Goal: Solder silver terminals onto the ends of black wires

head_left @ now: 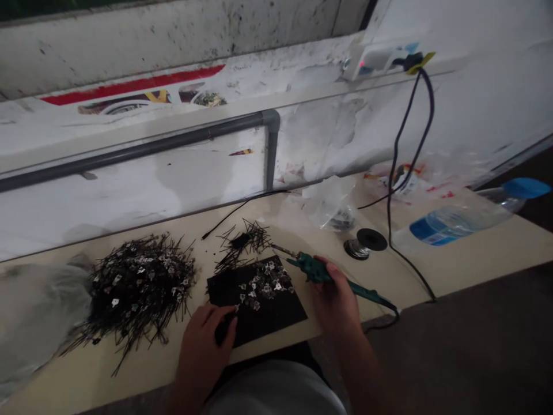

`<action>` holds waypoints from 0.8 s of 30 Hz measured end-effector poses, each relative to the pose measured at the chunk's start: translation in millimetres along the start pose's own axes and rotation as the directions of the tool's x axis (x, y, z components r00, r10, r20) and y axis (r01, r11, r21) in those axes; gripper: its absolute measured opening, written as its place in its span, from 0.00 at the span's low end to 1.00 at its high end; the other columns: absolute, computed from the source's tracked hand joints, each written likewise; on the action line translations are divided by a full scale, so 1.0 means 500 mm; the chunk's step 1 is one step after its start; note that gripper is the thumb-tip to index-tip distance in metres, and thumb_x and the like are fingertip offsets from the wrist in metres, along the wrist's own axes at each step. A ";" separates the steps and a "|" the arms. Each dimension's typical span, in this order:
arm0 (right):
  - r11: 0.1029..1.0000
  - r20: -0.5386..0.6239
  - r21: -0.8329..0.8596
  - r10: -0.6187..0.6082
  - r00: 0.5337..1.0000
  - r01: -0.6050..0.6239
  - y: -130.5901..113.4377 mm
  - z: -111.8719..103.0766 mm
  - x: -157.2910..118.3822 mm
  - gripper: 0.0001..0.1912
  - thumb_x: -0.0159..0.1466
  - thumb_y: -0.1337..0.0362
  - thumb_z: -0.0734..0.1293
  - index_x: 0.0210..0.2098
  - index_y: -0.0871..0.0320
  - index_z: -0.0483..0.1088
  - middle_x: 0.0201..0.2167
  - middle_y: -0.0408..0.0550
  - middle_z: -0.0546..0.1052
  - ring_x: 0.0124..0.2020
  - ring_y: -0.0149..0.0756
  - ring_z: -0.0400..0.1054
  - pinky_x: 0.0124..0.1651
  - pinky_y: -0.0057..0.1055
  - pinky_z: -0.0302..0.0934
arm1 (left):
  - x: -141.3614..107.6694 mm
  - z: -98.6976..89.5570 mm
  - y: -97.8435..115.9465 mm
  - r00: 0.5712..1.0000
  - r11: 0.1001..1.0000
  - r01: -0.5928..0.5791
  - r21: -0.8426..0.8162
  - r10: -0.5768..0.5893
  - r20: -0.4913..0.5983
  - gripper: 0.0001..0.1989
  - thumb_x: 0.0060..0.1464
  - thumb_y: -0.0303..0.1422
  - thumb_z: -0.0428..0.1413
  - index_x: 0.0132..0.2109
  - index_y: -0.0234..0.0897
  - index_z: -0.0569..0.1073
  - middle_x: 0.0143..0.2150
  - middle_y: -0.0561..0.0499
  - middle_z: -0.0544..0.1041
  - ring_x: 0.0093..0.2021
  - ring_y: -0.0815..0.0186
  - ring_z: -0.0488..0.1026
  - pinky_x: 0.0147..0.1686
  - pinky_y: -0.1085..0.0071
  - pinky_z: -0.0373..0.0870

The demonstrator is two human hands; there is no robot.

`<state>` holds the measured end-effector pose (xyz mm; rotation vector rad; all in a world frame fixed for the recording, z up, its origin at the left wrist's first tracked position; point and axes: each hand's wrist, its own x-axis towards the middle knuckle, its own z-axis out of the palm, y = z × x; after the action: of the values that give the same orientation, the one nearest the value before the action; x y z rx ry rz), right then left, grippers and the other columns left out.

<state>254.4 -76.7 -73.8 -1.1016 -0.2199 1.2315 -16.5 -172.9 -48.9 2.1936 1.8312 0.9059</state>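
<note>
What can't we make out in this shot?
- Head view: whether the left hand pinches a metal part; too small, dim.
- Head view: whether the tip of the soldering iron touches the small wire pile; too small, blurred.
- Head view: contents of the cloudy plastic bag; film hides them, left edge cuts it off.
- Head view: text on the bottle label; blurred.

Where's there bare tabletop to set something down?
Bare tabletop shows right of the black cable, in front of the plastic bottle, and between the wire pile and front edge. It's crowded around the black mat: metal pieces, loose wires, soldering iron.
</note>
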 end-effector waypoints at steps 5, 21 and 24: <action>1.000 0.003 0.003 0.000 1.000 0.000 0.000 0.002 -0.004 0.24 0.49 0.47 0.83 0.39 0.54 0.83 0.38 0.44 0.81 0.34 0.33 0.69 0.34 0.32 0.64 | 0.032 0.016 -0.016 1.000 0.999 0.021 0.035 -0.021 0.021 0.18 0.74 0.43 0.53 0.42 0.42 0.83 0.34 0.48 0.78 0.36 0.58 0.78 0.40 0.61 0.76; 0.999 -0.024 -0.003 0.045 0.999 -0.045 -0.009 0.012 -0.009 0.25 0.46 0.47 0.84 0.38 0.53 0.84 0.38 0.45 0.82 0.38 0.36 0.71 0.34 0.30 0.63 | 0.036 0.030 -0.012 0.998 1.000 0.015 -0.006 -0.014 0.059 0.21 0.75 0.47 0.51 0.40 0.43 0.83 0.31 0.50 0.76 0.34 0.59 0.77 0.37 0.62 0.74; 0.999 -0.017 -0.007 0.041 0.999 -0.041 -0.007 0.010 -0.008 0.25 0.47 0.46 0.84 0.39 0.54 0.84 0.37 0.47 0.82 0.37 0.37 0.71 0.34 0.32 0.64 | 0.042 0.039 -0.013 0.997 1.000 -0.017 -0.021 0.019 0.071 0.24 0.77 0.47 0.49 0.40 0.43 0.83 0.30 0.49 0.77 0.33 0.60 0.77 0.36 0.63 0.74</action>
<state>251.9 -76.8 -67.0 -1.1266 -0.1901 1.2582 -10.2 -146.7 -60.4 2.2037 1.7657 0.8351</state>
